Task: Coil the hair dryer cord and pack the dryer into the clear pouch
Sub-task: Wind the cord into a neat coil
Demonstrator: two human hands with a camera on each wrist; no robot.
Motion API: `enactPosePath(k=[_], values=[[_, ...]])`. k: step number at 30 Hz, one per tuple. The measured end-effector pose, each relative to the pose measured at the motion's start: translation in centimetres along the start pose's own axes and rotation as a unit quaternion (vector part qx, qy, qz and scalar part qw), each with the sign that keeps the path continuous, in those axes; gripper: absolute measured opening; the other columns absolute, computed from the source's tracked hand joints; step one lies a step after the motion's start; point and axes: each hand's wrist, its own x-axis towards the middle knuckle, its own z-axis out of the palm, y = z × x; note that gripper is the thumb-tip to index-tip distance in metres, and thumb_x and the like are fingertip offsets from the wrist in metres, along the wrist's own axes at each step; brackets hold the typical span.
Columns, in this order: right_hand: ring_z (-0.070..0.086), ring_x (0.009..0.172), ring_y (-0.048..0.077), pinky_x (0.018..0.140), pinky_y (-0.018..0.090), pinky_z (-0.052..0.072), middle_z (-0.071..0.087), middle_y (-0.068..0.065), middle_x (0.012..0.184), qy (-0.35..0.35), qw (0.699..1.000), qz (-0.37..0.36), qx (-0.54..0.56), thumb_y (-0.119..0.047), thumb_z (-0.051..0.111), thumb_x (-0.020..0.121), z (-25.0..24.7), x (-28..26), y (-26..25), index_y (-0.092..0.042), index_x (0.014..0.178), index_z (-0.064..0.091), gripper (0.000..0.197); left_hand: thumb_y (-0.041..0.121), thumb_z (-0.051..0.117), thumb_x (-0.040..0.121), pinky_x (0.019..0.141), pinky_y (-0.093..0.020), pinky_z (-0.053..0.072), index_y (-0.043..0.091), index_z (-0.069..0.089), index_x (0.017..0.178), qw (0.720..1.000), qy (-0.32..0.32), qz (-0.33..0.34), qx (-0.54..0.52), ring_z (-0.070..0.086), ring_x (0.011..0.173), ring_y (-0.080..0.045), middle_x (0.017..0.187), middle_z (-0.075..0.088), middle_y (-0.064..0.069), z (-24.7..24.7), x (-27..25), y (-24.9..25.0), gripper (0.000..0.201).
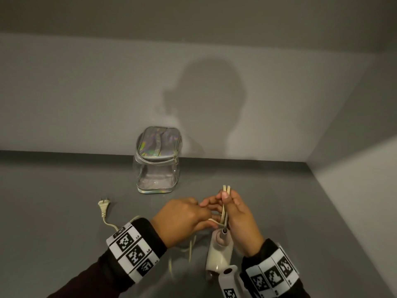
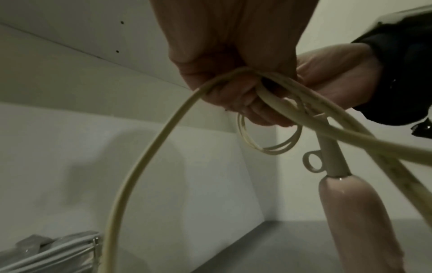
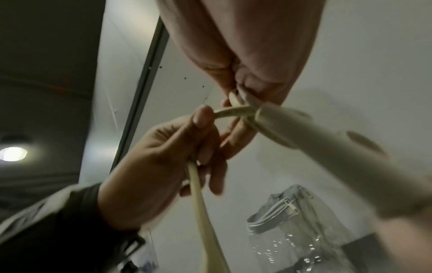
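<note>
The hair dryer (image 1: pixel 219 252) hangs low between the two wrists, above the grey counter (image 1: pixel 64 190). Its handle's long axis runs roughly toward the back wall, the cord end pointing away from the person and the body end toward them; in the left wrist view the handle hangs nearly upright below the hands, with a small hanging ring (image 2: pixel 313 163) beside the cord sleeve.

The cream cord (image 1: pixel 224 208) leaves the handle top and is folded into a narrow bundle of loops standing upright, their long axis in line with the handle. The right hand (image 1: pixel 238 220) has its grip pinching this bundle, thumb pressed on the strands just below the loop tips. The left hand (image 1: pixel 182 220) has its fingers curled round a strand of cord beside the handle top; the right wrist view appears to show that strand wrapped across the bundle's base, though blur makes this uncertain. The slack trails under the left wrist to the plug (image 1: pixel 104 206), which lies flat on the counter, prongs pointing toward the wall.

The clear pouch (image 1: pixel 158 162) stands upright against the back wall, well apart from the hands, with an iridescent top panel.

Both wrists carry white bands (image 1: pixel 131 248) of black square markers; the small lettering on them is too small to read.
</note>
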Motion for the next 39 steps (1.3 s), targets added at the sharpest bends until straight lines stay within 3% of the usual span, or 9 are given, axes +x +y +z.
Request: enactPosePath(k=[8, 14, 17, 20, 25, 29, 34, 37, 39], values=[[0.035, 0.029, 0.003, 0.033, 0.013, 0.027, 0.043, -0.002, 0.042, -0.060, 0.984, 0.050, -0.162, -0.019, 0.031, 0.098, 0.0, 0.0, 0.0, -0.008, 0.071, 0.047, 0.033, 0.067, 0.043, 0.075, 0.039, -0.018, 0.037, 0.020, 0.057, 0.055, 0.999, 0.041, 0.001, -0.012, 0.056, 0.043, -0.012, 0.045, 0.059, 0.001, 0.1, 0.9, -2.4, 0.052], [0.018, 0.034, 0.005, 0.032, 0.013, 0.018, 0.026, -0.009, 0.041, -0.094, 0.988, 0.125, -0.010, -0.031, 0.054, 0.084, -5.0, -0.3, -1.4, -0.010, 0.061, 0.051, 0.031, 0.081, 0.038, 0.065, 0.057, -0.033, 0.043, 0.016, 0.065, 0.051, 0.962, 0.124, -0.214, -0.115, 0.055, 0.053, -0.018, 0.048, 0.061, -0.004, -3.1, -0.7, -10.1, 0.072], [0.024, 0.044, 0.013, 0.042, 0.024, 0.024, 0.028, 0.000, 0.052, -0.150, 0.947, 0.133, 0.252, -0.030, 0.041, 0.093, -9.2, 0.3, -1.7, -0.009, 0.074, 0.049, 0.030, 0.065, 0.046, 0.064, 0.057, -0.026, 0.035, 0.017, 0.052, 0.042, 0.936, 0.133, -0.305, -0.111, 0.046, 0.054, -0.012, 0.042, 0.045, 0.001, -3.3, -4.5, -16.2, 0.053], [0.029, 0.051, 0.017, 0.050, 0.029, 0.027, 0.031, 0.004, 0.060, -0.159, 0.924, 0.116, 0.328, -0.025, 0.019, 0.099, -10.4, 0.4, -1.5, -0.005, 0.088, 0.047, 0.036, 0.052, 0.045, 0.071, 0.061, -0.029, 0.034, 0.029, 0.040, 0.043, 0.916, 0.065, -0.380, -0.107, 0.046, 0.047, -0.006, 0.042, 0.044, -0.001, -0.6, -9.4, -20.0, 0.036], [0.028, 0.044, 0.013, 0.044, 0.025, 0.030, 0.030, 0.001, 0.055, -0.187, 0.922, 0.112, 0.320, -0.023, 0.025, 0.098, -8.3, 1.5, -0.8, -0.006, 0.088, 0.047, 0.030, 0.006, 0.060, 0.083, 0.081, -0.045, 0.044, 0.002, 0.067, 0.072, 0.856, -0.052, -0.510, -0.062, 0.061, 0.083, -0.043, 0.084, 0.067, -0.031, 5.7, -11.3, -20.2, 0.014], [0.025, 0.038, 0.010, 0.038, 0.019, 0.026, 0.027, -0.003, 0.050, -0.185, 0.928, 0.132, 0.296, -0.028, 0.030, 0.097, -7.3, 1.8, -0.4, -0.010, 0.085, 0.048, 0.028, -0.009, 0.056, 0.071, 0.098, -0.043, 0.039, -0.002, 0.057, 0.112, 0.890, 0.024, -0.437, -0.128, 0.054, 0.110, -0.039, 0.115, 0.059, -0.025, 5.6, -7.1, -13.6, 0.042], [0.023, 0.035, 0.008, 0.035, 0.017, 0.026, 0.026, -0.003, 0.048, -0.193, 0.932, 0.136, 0.276, -0.029, 0.033, 0.095, -6.0, 1.7, -0.1, -0.011, 0.084, 0.050, 0.027, 0.036, 0.046, 0.076, 0.113, -0.030, 0.012, 0.024, 0.034, 0.134, 0.942, 0.061, -0.228, -0.239, 0.026, 0.133, -0.012, 0.140, 0.038, 0.001, 4.0, 0.1, -3.5, 0.061], [0.023, 0.034, 0.008, 0.035, 0.017, 0.023, 0.026, -0.003, 0.047, -0.199, 0.933, 0.136, 0.269, -0.030, 0.033, 0.096, -5.4, 1.5, 0.0, -0.012, 0.084, 0.050, 0.028, 0.038, 0.041, 0.087, 0.093, -0.027, 0.034, 0.017, 0.060, 0.106, 0.943, -0.022, -0.198, -0.266, 0.058, 0.102, -0.020, 0.099, 0.066, -0.005, 5.9, 2.0, -1.8, 0.034], [0.025, 0.035, 0.009, 0.036, 0.018, 0.025, 0.028, -0.003, 0.048, -0.203, 0.925, 0.139, 0.290, -0.029, 0.031, 0.096, -5.7, 1.5, 0.0, -0.011, 0.086, 0.051, 0.029, 0.038, 0.040, 0.085, 0.072, -0.029, 0.039, 0.009, 0.060, 0.086, 0.917, -0.065, -0.224, -0.325, 0.057, 0.072, -0.022, 0.071, 0.060, -0.005, 7.5, 1.9, -1.4, 0.035]])
